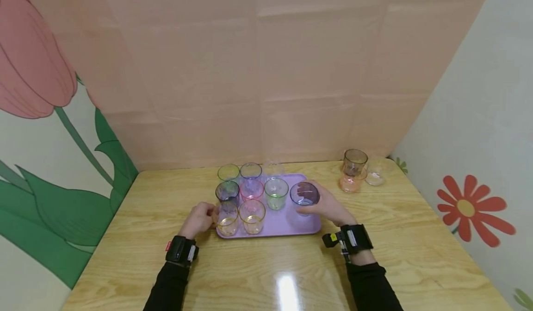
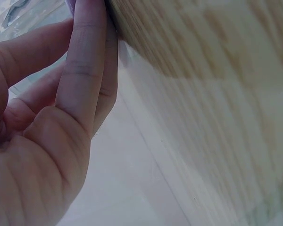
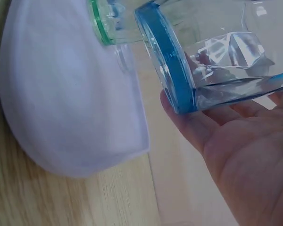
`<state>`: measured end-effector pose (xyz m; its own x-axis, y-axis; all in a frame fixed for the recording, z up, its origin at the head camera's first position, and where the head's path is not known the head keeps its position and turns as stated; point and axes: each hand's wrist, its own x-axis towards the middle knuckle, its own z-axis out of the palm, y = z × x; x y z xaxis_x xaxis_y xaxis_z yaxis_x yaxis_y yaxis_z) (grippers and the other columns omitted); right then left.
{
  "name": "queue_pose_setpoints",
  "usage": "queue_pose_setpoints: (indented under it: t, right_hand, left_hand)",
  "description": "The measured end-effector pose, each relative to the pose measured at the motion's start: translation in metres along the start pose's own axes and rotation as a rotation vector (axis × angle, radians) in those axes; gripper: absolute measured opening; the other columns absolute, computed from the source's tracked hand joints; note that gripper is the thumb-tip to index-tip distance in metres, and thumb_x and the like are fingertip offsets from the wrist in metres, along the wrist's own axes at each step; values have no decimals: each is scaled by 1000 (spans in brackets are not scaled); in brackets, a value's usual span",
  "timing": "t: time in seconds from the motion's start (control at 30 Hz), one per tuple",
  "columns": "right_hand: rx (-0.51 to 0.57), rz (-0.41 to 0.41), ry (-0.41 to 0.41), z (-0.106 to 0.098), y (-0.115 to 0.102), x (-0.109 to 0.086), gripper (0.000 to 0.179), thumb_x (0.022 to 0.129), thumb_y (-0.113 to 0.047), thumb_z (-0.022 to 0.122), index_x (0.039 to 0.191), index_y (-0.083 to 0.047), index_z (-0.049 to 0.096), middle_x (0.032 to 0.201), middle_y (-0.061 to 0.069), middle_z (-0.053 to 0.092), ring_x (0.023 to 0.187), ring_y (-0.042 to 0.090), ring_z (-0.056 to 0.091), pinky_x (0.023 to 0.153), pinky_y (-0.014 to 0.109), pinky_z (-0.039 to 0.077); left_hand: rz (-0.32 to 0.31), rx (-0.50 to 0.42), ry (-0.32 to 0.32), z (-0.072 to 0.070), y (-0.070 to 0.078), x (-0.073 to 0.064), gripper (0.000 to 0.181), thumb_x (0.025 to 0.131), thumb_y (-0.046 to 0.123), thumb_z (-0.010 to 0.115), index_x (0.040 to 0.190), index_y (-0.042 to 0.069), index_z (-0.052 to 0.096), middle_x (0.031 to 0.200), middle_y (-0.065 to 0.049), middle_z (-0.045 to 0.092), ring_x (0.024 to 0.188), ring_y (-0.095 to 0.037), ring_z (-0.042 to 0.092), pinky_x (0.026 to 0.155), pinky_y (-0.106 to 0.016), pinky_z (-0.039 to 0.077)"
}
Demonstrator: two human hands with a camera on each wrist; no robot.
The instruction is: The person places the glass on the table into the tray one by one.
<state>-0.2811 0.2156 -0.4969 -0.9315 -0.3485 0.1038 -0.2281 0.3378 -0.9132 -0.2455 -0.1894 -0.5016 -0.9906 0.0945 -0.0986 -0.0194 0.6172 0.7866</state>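
My right hand (image 1: 331, 207) holds a blue-tinted glass tumbler (image 1: 300, 203) over the right part of the purple tray (image 1: 300, 226). In the right wrist view, the fingers curl along the tumbler's side, its thick blue base (image 3: 174, 66) facing the tray. My left hand (image 1: 200, 219) pinches the tray's left edge, thumb opposite the fingers; a sliver of purple shows at the fingertips in the left wrist view. Several tinted glasses stand on the tray: a green one (image 1: 276, 196), a pink one (image 1: 252, 191), a dark one (image 1: 227, 193) and two yellowish ones (image 1: 252, 219) at the front.
Behind them on the tray are a yellow-green glass (image 1: 228, 172), a blue-purple glass (image 1: 251, 171) and a clear one (image 1: 273, 169). At the table's back right stand a smoky brown glass (image 1: 355, 162), an orange-pink glass (image 1: 350, 183) and a clear glass (image 1: 375, 177).
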Motion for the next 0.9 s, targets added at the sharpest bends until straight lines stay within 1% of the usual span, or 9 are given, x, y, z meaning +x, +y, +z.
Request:
queue_pose_setpoints:
  t: [0.07, 0.17, 0.23, 0.33, 0.5, 0.6, 0.67, 0.73, 0.9]
  right_hand:
    - [-2, -1, -4, 3, 0, 1, 94, 73, -21, 92, 151, -6, 40, 138, 17, 57, 126, 35, 54, 105, 52, 43]
    - [2, -8, -14, 9, -1, 3, 88, 74, -18, 91, 148, -6, 45, 134, 17, 59, 123, 34, 57, 103, 48, 46]
    - [-2, -10, -28, 13, -3, 4, 83, 74, -16, 90, 145, -6, 48, 131, 17, 61, 120, 33, 59, 101, 45, 47]
    - [-26, -10, -38, 21, -6, 4, 79, 73, -19, 91, 139, -6, 51, 124, 15, 64, 115, 31, 61, 97, 41, 49]
    - [-6, -42, -91, 31, -9, 5, 76, 72, -19, 92, 133, -2, 50, 122, 17, 65, 113, 32, 63, 98, 44, 52]
    - [-3, -54, -136, 35, -8, 6, 75, 71, -18, 93, 131, 0, 50, 122, 17, 66, 114, 33, 63, 100, 47, 51]
    - [-30, -52, -156, 37, -8, 6, 76, 69, -19, 94, 130, -1, 51, 121, 16, 66, 113, 32, 63, 101, 48, 50]
    - [-79, -57, -172, 38, -7, 5, 77, 68, -23, 95, 129, -2, 52, 119, 14, 66, 112, 30, 63, 101, 49, 49]
    - [-135, -68, -212, 40, -7, 2, 78, 69, -24, 94, 130, 0, 51, 121, 15, 66, 113, 30, 63, 102, 51, 49]
  left_hand:
    - [2, 7, 2, 0, 0, 0, 17, 83, -17, 57, 86, -4, 67, 73, -4, 58, 66, -16, 55, 58, -23, 48]
    - [3, 14, 3, 0, 0, -1, 17, 82, -17, 57, 85, -3, 67, 73, -4, 58, 66, -16, 55, 57, -23, 48]
    - [-2, 1, 0, 0, 1, -1, 18, 82, -18, 56, 85, -4, 67, 73, -4, 57, 66, -16, 55, 57, -23, 48]
    - [-2, -17, -5, 1, 1, -1, 18, 81, -18, 55, 84, -4, 66, 73, -4, 57, 67, -16, 55, 58, -24, 50]
    - [-9, -16, -1, 0, 1, 0, 19, 82, -17, 56, 86, -4, 67, 74, -4, 58, 67, -16, 56, 59, -25, 51]
    - [-19, -18, 1, 0, 1, 0, 19, 83, -17, 55, 89, -4, 68, 75, -4, 59, 67, -17, 57, 59, -25, 52]
    - [-21, -24, -3, 0, 2, 0, 20, 83, -18, 55, 89, -4, 68, 75, -5, 59, 68, -17, 57, 59, -26, 53]
    - [-19, -23, -4, 0, 2, 0, 18, 84, -17, 55, 87, -4, 67, 74, -4, 58, 68, -16, 57, 60, -26, 54]
    - [-12, -18, -3, 1, 2, -2, 17, 85, -16, 56, 87, -4, 68, 74, -4, 58, 67, -16, 57, 61, -28, 55]
